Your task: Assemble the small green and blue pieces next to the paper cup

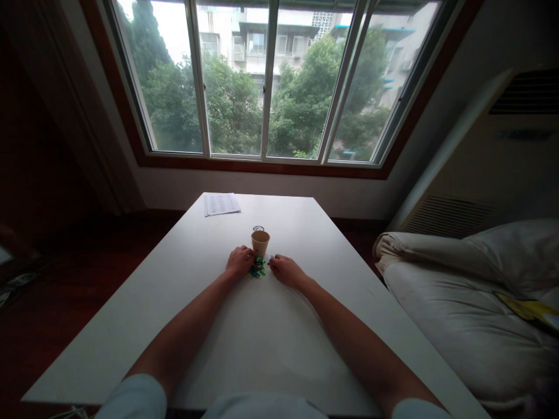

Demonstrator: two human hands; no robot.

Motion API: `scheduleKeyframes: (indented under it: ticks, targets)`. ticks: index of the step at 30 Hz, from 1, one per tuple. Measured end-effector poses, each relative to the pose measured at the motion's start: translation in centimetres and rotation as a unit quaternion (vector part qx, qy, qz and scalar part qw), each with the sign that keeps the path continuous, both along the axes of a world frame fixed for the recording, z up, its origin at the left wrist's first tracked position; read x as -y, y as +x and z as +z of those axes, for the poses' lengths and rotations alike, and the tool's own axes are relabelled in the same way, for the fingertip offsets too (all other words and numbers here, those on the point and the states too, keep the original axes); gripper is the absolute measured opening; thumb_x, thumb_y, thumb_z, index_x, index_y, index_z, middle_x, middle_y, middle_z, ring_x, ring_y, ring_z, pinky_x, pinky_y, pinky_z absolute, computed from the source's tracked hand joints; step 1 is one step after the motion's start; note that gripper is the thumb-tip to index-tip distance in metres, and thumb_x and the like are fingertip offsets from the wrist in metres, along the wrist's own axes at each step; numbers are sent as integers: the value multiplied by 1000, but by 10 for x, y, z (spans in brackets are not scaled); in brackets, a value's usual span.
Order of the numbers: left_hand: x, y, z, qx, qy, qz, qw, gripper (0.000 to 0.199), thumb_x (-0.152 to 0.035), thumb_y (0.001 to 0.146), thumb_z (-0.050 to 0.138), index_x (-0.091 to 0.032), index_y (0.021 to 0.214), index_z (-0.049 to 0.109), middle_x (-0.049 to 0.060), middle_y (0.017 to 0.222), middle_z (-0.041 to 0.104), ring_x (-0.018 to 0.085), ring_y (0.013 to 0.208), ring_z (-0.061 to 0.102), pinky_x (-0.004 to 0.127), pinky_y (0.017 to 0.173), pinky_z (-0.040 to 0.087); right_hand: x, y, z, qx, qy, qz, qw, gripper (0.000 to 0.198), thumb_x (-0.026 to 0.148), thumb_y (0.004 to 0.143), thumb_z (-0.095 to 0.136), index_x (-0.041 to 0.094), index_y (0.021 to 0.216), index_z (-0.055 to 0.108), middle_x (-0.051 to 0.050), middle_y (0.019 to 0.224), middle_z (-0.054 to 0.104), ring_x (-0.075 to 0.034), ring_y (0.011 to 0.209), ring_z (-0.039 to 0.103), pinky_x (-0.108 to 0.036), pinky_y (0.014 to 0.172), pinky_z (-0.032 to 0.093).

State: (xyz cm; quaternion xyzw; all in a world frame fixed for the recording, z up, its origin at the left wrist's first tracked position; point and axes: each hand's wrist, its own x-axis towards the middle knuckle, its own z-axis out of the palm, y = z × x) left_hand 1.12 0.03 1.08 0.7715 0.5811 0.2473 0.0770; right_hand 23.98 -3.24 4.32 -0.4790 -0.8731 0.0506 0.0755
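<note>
Many beads (257,269) btwn L hand (240,260) & R hand (283,269), nr cup (261,244).

Multicoloured bits (257,268) lie heaped beside an upright brown cup (261,243).

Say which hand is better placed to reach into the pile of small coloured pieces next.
Probably the left hand: its fingers are right at the edge of the pile, close to the cup. The right hand sits slightly farther from the pile.
</note>
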Motion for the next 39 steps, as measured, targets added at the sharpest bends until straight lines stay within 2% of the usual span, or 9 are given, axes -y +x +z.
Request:
scheduleKeyframes:
  ticks: [17,39]
  targets:
    - [5,2,8,1,-15,7,1000,24,-28,90,57,-26,105,76,6,111,70,23,107,60,33,95,45,2,0,0,-32,10,8,999,20,11,92,50,20,100,67,-6,102,63,-15,92,58,-22,80,37]
    - [3,2,5,-1,-12,9,1000,25,-27,89,57,-26,105,76,6,112,70,22,108,60,32,94,45,-1,1,-4,-54,13,6,998,22,10,91,49,20,99,67,-5,102,62,-15,92,57,-22,79,37]
